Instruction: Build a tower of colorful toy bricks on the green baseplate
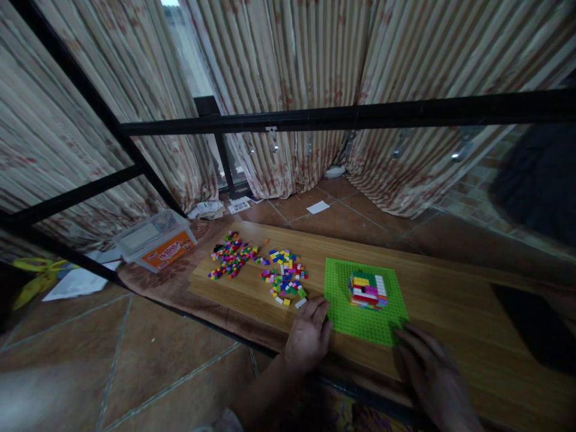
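Note:
A bright green studded baseplate (337,312) lies on a wooden board, with a small block of toy bricks (368,292) built up in its middle. The block shows white, yellow, green, red and pink bricks on top. My left hand (308,333) rests at the plate's left edge, fingers loosely bent and thumb apart, with nothing visible in it. Just beyond its knuckles lies a pale loose brick (300,303). My right hand (429,366) is at the plate's near right corner, fingers stretched out toward the edge and holding nothing I can see.
Loose bricks lie in a nearer pile (283,273) and a farther pile (231,255) on the wooden board (252,288). A clear plastic box (153,240) with an orange label stands at the left. A dark flat object (531,321) lies at right. Black metal bars (315,118) cross behind.

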Motion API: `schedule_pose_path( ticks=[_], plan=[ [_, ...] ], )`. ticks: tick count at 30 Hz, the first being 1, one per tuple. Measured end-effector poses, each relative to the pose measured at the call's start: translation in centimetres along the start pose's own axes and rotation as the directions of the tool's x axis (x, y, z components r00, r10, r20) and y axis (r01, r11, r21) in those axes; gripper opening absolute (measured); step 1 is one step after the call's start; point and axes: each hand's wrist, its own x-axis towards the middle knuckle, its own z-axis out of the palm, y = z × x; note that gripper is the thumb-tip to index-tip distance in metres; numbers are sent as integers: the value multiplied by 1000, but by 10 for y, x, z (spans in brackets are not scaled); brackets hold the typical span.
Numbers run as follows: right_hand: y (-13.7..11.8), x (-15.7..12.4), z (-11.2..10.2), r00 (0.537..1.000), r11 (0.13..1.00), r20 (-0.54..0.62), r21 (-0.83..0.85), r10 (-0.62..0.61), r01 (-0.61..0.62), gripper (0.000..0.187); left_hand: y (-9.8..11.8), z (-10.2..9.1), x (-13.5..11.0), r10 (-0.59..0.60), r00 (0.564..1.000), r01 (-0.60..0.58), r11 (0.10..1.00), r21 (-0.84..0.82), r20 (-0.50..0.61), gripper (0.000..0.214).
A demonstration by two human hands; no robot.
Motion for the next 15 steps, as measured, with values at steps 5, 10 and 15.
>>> schedule_pose_path(
  ticks=[5, 10, 15],
  plan=[
    [8, -2, -2, 999, 999, 17, 13, 43, -43, 40, -9, -9, -13, -39, 986, 45, 998, 33, -164, 30],
    [6, -2, -2, 998, 997, 2, 19, 69, -69, 40, -23, -24, -13, -132, 947, 162, 983, 81, -294, 28],
    [1, 0, -2, 997, 998, -21, 13, 68, -68, 41, -28, -30, 6, -147, 961, 189, 968, 166, -233, 24]
  ],
)
